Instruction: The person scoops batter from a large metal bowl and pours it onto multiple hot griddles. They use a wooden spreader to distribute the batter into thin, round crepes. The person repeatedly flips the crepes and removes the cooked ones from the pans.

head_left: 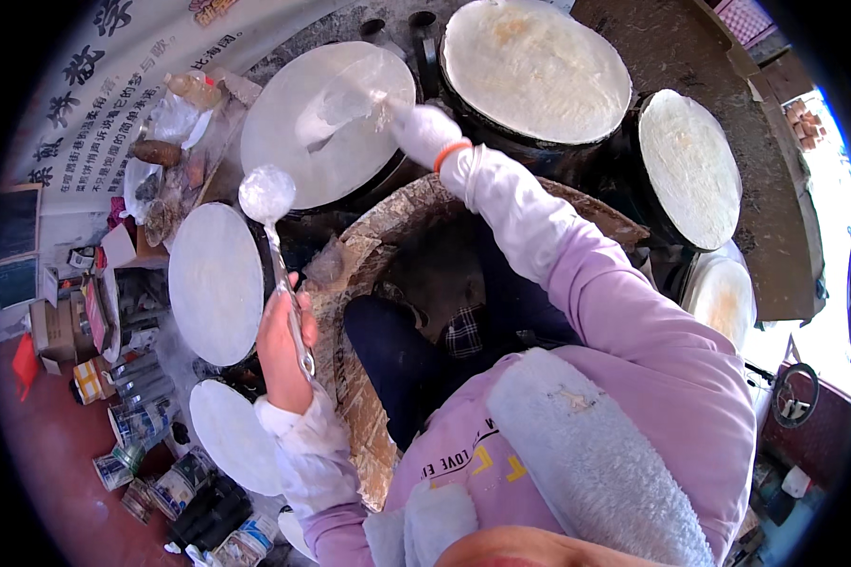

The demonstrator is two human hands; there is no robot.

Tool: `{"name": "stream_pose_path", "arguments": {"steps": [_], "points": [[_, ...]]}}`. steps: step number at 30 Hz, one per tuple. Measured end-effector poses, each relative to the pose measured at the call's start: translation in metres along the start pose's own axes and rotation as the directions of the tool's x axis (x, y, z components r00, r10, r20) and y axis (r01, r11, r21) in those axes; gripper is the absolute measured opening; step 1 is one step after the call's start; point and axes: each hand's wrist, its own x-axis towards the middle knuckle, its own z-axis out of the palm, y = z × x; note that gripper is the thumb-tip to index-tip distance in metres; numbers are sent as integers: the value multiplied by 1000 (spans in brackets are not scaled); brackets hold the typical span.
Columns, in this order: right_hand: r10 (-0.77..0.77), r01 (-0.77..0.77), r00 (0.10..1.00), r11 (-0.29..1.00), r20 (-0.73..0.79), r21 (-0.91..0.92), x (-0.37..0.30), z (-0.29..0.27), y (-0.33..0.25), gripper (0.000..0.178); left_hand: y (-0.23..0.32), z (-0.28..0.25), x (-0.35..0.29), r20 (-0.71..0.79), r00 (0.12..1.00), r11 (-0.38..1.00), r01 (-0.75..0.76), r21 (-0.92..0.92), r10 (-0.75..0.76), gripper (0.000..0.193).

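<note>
My left hand (287, 350) grips the long twisted handle of a metal ladle (268, 196), its bowl raised and coated with white batter. My right hand (428, 135), in a white glove with an orange band at the wrist, is closed over the right side of a round griddle (284, 104). What it holds is smeared by motion; a pale blade-like shape stretches from the fingers across the griddle. Pale batter covers that griddle. The ladle's bowl hangs just off its near left edge, above another round griddle (216, 283) with a white surface.
More round griddles bearing pale sheets curve around me: one at the far middle (536, 71), one at the right (690, 170). A rough, crusted curved ledge (359, 246) lies between them and my knees. Bags and bottles (194, 90) crowd the far left; buckets (147, 416) stand on the floor.
</note>
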Motion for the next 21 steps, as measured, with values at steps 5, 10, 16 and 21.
{"name": "stream_pose_path", "arguments": {"steps": [5,10,16,21], "points": [[-250,241,944,968,217,65,19,-21,15,35,12,4,65,4,1000,999,-20,-42,21,31],[-218,162,869,974,445,160,-49,-68,3,44,18,11,109,-7,998,997,-61,-49,61,21],[87,-144,979,935,183,323,-100,-28,-22,42,-21,43,122,10,997,995,-77,-67,78,19],[-10,-113,957,908,289,405,-97,11,-63,44,-22,35,94,155,988,861,72,-503,8,31]]}}
